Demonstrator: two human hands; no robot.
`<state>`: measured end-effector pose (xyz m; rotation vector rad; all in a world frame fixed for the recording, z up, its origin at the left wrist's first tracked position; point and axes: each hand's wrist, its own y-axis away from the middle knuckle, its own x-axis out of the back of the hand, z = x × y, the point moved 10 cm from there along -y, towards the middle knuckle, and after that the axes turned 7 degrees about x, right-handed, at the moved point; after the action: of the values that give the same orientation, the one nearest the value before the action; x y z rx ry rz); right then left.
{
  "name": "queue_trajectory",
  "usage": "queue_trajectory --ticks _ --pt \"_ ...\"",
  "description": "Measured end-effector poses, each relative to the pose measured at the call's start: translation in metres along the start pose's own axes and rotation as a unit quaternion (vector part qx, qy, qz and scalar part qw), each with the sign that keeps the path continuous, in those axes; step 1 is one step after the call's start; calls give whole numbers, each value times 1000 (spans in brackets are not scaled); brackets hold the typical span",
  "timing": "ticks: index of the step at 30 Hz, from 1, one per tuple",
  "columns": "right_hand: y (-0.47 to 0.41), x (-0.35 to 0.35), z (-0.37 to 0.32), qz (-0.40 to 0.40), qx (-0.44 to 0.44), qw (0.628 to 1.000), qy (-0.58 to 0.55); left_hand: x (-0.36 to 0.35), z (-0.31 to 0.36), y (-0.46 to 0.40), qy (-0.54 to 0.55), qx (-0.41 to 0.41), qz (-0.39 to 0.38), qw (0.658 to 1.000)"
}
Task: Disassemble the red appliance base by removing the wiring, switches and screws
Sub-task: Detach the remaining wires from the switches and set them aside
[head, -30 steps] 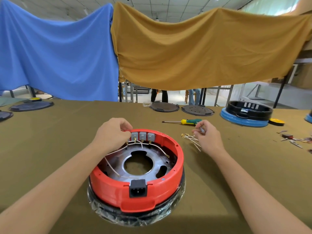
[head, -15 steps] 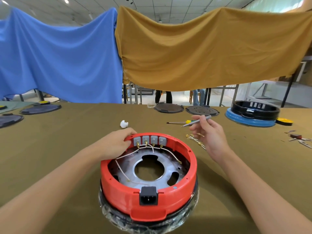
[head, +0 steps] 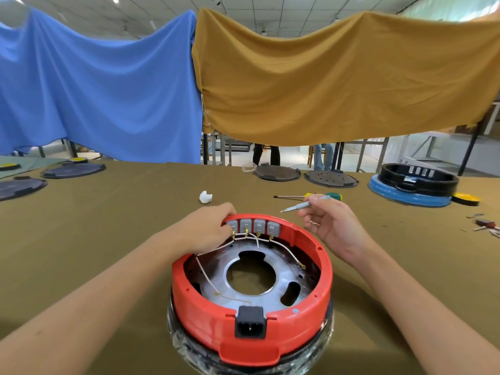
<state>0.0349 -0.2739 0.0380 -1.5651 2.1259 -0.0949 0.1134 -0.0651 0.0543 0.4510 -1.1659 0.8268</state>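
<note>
The red appliance base (head: 270, 336) sits upside down near the table's front edge, a black power socket (head: 250, 322) in its near wall. Several grey switches (head: 259, 226) line its far inner rim, with white wires (head: 254, 239) running from their brass terminals across the metal plate (head: 230, 282). My left hand (head: 208, 228) rests on the far left rim, fingers at the leftmost switch and wire. To the right, above the rim, my right hand (head: 330, 226) pinches a small silver screwdriver (head: 300, 206), tip pointing left.
A yellow-green screwdriver (head: 319, 196) lies beyond my right hand. A white scrap (head: 205, 197) lies behind the base. Dark round lids (head: 276, 173) and a black-and-blue appliance base (head: 411, 190) stand at the back; small loose parts (head: 484, 226) lie at far right.
My right hand has left the wire bundle on the table, picked up the small silver screwdriver and swung its tip toward the switches. My left hand stays on the rim.
</note>
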Motion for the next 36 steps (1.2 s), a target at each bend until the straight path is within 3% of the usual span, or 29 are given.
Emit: queue_trajectory --ticks 3,9,14,18,23,29,36 --pt "4 -11 -4 -21 11 999 32 2 -2 0 16 -4 5 1000" --pt "10 -59 -32 -97 79 964 235 0 6 -1 45 -39 -20 998" --pt "12 -89 -41 -92 123 931 331 -2 18 1 54 -95 -62 992" --pt "19 -90 -32 -80 117 918 370 -4 21 2 -4 -120 -95 988" --pt "28 -92 -38 -67 153 887 430 -9 17 1 -63 -98 -55 992" --pt "38 -93 -48 -36 188 868 459 9 33 15 61 -143 8 988" --pt "41 -98 -51 -35 199 845 495 3 45 25 -11 -173 51 983"
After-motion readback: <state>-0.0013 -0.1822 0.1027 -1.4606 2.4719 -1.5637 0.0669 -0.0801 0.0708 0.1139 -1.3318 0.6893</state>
